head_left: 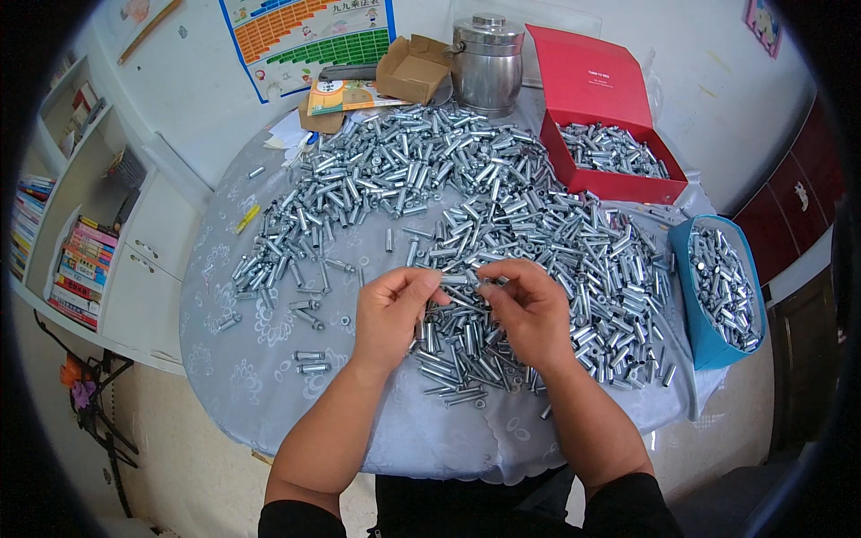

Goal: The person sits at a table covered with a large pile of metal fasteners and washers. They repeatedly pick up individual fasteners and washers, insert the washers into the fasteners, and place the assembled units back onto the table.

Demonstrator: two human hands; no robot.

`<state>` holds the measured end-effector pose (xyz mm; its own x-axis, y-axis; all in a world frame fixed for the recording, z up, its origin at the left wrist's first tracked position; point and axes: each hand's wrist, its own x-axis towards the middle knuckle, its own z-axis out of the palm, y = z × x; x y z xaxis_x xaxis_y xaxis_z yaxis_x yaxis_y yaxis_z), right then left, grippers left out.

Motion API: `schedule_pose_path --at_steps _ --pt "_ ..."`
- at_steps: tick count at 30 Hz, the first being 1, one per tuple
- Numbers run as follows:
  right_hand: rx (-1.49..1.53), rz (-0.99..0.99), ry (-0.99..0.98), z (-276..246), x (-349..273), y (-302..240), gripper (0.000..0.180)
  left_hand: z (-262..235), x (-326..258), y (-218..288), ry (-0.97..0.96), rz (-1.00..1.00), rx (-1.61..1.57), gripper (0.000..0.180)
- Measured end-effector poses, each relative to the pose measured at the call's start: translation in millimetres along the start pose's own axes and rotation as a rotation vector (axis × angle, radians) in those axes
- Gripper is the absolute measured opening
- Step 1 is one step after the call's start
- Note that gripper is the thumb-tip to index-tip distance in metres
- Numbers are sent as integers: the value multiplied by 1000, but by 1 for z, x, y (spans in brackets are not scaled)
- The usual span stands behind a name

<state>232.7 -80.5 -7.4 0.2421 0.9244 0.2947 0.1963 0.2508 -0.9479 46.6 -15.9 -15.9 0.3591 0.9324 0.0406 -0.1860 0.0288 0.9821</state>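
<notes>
Above the middle of a big heap of silvery expansion bolts point(574, 269), my two hands face each other. My left hand point(387, 314) has its thumb and forefinger pinched at the left end of a short metal bolt piece point(458, 281). At its other end, the thumb and fingertips of my right hand point(536, 314) are closed on it. The piece lies about level between them, and the fingertips partly cover its ends. Loose bolts point(311, 362) and a small nut point(345, 321) lie on the cloth left of my left hand.
A grey patterned cloth point(260, 386) covers the round table. A red box point(619, 184) with raised lid and a blue bin point(713, 345), both holding bolts, stand at the right. A metal canister point(487, 67), cardboard box point(413, 70) and yellow marker point(247, 218) are farther back.
</notes>
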Motion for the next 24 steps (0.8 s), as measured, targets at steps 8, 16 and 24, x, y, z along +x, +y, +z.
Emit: schedule_pose_path --at_steps 8,16,24 --pt "-23 -49 -5 3 -1 -18 32 5 -1 4 -44 31 -17 22" --pt "-194 -36 71 -4 2 -6 26 0 0 6 -8 3 -12 21" --pt "-169 -29 17 0 0 -5 21 2 -1 5 -92 37 -44 22"
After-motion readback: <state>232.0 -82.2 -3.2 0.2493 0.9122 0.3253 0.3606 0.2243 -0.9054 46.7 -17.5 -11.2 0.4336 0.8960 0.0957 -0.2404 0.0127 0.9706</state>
